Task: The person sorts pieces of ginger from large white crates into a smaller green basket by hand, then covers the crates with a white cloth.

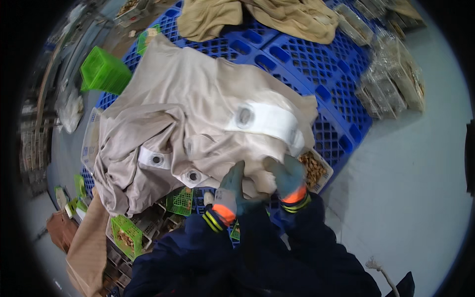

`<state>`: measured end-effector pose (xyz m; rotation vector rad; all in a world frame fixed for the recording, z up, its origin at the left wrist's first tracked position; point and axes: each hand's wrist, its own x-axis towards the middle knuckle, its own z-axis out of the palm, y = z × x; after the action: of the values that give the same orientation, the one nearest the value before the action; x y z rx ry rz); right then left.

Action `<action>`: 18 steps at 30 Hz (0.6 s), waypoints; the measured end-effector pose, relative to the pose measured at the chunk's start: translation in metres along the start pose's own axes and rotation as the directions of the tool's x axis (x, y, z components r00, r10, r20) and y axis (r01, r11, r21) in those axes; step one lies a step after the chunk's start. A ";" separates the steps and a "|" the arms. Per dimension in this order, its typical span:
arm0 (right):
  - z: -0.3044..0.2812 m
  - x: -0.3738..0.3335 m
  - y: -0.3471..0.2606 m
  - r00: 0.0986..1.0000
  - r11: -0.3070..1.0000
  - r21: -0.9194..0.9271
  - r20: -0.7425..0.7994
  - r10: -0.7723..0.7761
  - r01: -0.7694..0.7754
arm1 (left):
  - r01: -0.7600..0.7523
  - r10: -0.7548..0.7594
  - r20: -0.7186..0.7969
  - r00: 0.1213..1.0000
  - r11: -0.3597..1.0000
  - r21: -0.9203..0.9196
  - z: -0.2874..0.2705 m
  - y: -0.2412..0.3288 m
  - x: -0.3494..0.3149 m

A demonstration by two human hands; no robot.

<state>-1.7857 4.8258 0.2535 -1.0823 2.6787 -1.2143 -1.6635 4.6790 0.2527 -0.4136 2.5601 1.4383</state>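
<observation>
A large beige cloth [208, 74] with white bands and round eyelets, like a curtain, lies creased over a blue plastic pallet [316, 64]. Its left part is bunched up in folds. At the near edge, my left hand [232, 190] in a grey-green glove closes on the cloth, fingers above and thumb toward the right. My right hand [288, 178], gloved alike, closes on the same edge just to the right, fingers pointing away. A short stretch of cloth shows between the hands. What lies under the cloth is mostly hidden.
Beside my right hand stands a pale crate [322, 173] of small brown pieces. Green baskets [106, 72] stand at the left and near left. Khaki cloths [292, 20] lie at the far edge. Plastic-wrapped crates [396, 74] sit at the right; a rope [378, 267] lies near right.
</observation>
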 end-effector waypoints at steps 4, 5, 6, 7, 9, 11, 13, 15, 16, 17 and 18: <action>0.043 0.069 -0.102 0.997 0.891 0.450 0.071 0.028 -0.057 | -0.028 0.028 -0.018 0.999 0.999 -0.021 -0.024 -0.014 0.032; 0.060 0.069 -0.112 0.999 0.913 0.407 -0.050 0.021 0.001 | -0.018 0.015 -0.074 0.997 0.999 -0.042 -0.041 -0.023 0.038; 0.071 0.071 -0.122 0.985 0.925 0.374 -0.173 -0.006 0.071 | 0.000 -0.008 -0.161 0.987 0.999 -0.052 -0.070 -0.035 0.042; 0.054 0.071 -0.123 0.983 0.859 0.491 -0.170 -0.070 0.146 | 0.006 -0.026 -0.263 0.964 0.997 -0.076 -0.101 -0.047 0.042; 0.065 0.048 -0.121 0.993 0.752 0.651 -0.106 -0.042 0.101 | -0.016 -0.047 -0.426 0.903 0.990 -0.142 -0.156 -0.064 0.045; 0.122 -0.008 -0.109 0.921 0.573 0.757 0.095 0.379 -0.314 | -0.072 -0.043 -0.555 0.830 0.981 -0.182 -0.200 -0.077 0.046; 0.164 -0.031 -0.052 0.466 0.087 0.460 0.849 0.248 -0.884 | -0.107 -0.038 -0.611 0.791 0.974 -0.200 -0.230 -0.086 0.036; 0.173 -0.041 -0.029 0.162 -0.599 0.255 0.965 0.206 -0.759 | -0.124 -0.039 -0.624 0.781 0.969 -0.216 -0.241 -0.104 0.021; 0.183 -0.061 0.009 0.243 -0.788 0.272 0.957 0.159 -0.553 | -0.226 -0.113 -0.592 0.798 0.854 -0.468 -0.223 -0.080 0.031; 0.173 -0.020 -0.016 0.157 -0.770 0.346 0.937 0.312 -0.536 | -0.309 -0.166 -0.600 0.782 0.733 -0.606 -0.249 -0.073 0.015; 0.170 -0.012 0.010 0.272 -0.768 0.392 0.918 0.290 -0.506 | -0.302 -0.167 -0.576 0.800 0.718 -0.627 -0.266 -0.086 0.008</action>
<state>-1.7355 4.7252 0.1250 0.8792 0.4966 -1.7069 -1.6482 4.4081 0.3189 -1.0368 2.2950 2.6771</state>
